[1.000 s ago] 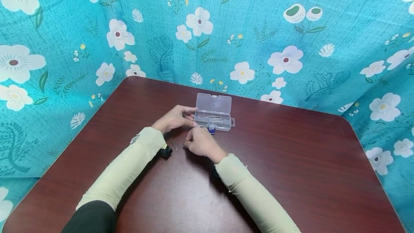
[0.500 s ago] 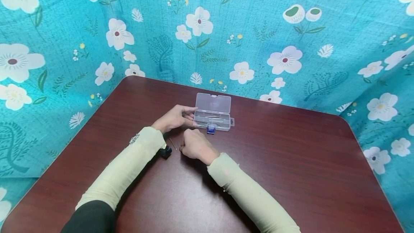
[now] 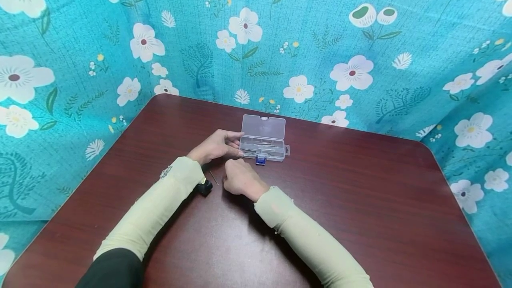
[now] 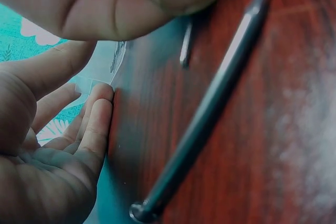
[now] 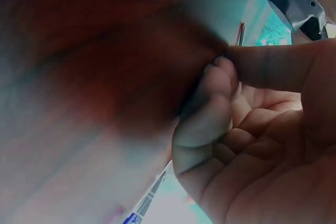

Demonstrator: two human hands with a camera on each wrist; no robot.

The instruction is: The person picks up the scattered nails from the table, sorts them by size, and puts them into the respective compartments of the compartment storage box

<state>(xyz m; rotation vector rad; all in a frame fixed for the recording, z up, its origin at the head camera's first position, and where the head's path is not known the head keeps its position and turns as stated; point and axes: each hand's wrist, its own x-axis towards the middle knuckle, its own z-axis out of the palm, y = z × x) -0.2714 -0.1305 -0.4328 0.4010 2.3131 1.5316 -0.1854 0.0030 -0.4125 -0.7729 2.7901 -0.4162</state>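
Observation:
A clear plastic box (image 3: 262, 150) stands with its lid raised, several thin metal nails lying in it. My left hand (image 3: 216, 147) holds the box by its left end, thumb at the front corner and index finger near the hinge. My right hand (image 3: 242, 177) is low over the table in front of the box. Its thumb and index fingertips meet at the tabletop in the right wrist view, around a nail (image 4: 185, 51) whose end shows below them in the left wrist view. Another nail (image 4: 205, 108) lies on the table between the hands; the pinched nail is mostly hidden.
A blue latch (image 3: 261, 161) hangs at the box's front, and a hang tab (image 3: 287, 150) sticks out at its right. The black wrist camera (image 3: 205, 188) is under the left cuff. A flowered teal cloth (image 3: 304, 48) surrounds the dark red table (image 3: 360, 199).
My right hand has moved left and slightly down from the box's front to the loose nails, covering one of them. The blue latch is now uncovered. My left hand stays at the box.

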